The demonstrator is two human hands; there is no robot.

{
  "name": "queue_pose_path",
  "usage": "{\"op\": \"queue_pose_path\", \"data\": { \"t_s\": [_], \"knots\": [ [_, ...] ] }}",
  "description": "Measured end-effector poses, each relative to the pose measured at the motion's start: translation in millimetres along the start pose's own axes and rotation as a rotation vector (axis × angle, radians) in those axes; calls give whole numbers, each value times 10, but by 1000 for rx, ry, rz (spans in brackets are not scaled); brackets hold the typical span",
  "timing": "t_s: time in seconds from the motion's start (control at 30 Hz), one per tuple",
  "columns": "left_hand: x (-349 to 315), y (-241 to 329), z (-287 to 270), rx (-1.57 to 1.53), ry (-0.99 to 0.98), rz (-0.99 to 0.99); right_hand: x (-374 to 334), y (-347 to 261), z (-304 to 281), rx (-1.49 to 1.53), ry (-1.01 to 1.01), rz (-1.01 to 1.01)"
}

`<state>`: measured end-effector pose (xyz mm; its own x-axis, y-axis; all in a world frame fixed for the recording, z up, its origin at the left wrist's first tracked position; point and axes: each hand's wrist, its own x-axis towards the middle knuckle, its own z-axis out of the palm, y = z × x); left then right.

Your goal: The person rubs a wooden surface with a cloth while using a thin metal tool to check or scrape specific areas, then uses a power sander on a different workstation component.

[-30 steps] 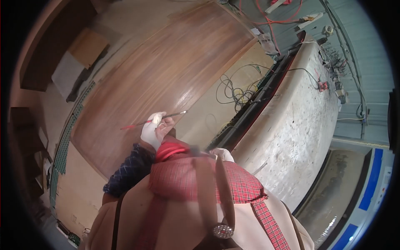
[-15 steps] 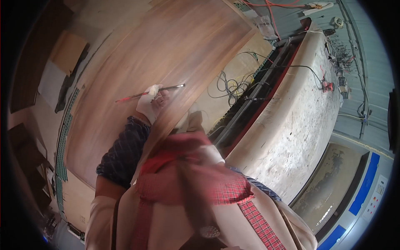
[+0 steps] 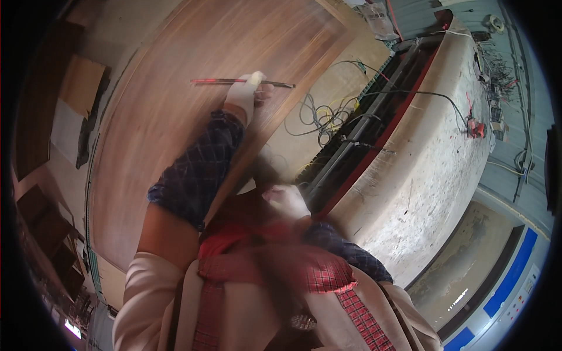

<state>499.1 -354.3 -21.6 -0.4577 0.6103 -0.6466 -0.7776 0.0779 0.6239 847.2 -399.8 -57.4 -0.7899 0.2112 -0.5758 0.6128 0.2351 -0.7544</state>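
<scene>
My left hand [image 3: 250, 93], in a white glove with bare fingertips, is closed round a thin paintbrush [image 3: 213, 81]. The brush has a red-ended handle and a dark tip pointing right; motion smears it a little. Beneath this hand lies a large brown wood-grain panel [image 3: 181, 99], the hand being close to its right edge. My right hand [image 3: 288, 200], also gloved in white, is low beside the panel's near corner, in front of the red checked apron [image 3: 331, 278]. Its fingers are curled in; whether anything sits in them is hidden.
Black and yellow cables [image 3: 322, 120] lie coiled right of the panel. Beyond them stands a long bench with a worn, stained pale top [image 3: 404, 169], carrying a red tool [image 3: 475, 128] and thin dark items. Brown boards [image 3: 50, 99] lean at the far left.
My left hand has moved up and right across the panel with the paintbrush, which now lies more level. My right hand has come up into clearer view beside the panel.
</scene>
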Motion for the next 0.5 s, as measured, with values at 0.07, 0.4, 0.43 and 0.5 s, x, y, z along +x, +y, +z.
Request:
{"op": "queue_pose_path", "data": {
  "t_s": [0.07,0.4,0.43,0.5],
  "knots": [
    [86,64,145,44,16,4,24,80,-88,-107,-27,-75],
    [329,88,302,215,33,24,136,-94,-168,-95,-16,-128],
    [337,53,309,284,8,51,141,-93,-182,-115,-2,-176],
    [323,38,230,229,-71,43,171,-128,-191,-177,96,-257]
  ]
}}
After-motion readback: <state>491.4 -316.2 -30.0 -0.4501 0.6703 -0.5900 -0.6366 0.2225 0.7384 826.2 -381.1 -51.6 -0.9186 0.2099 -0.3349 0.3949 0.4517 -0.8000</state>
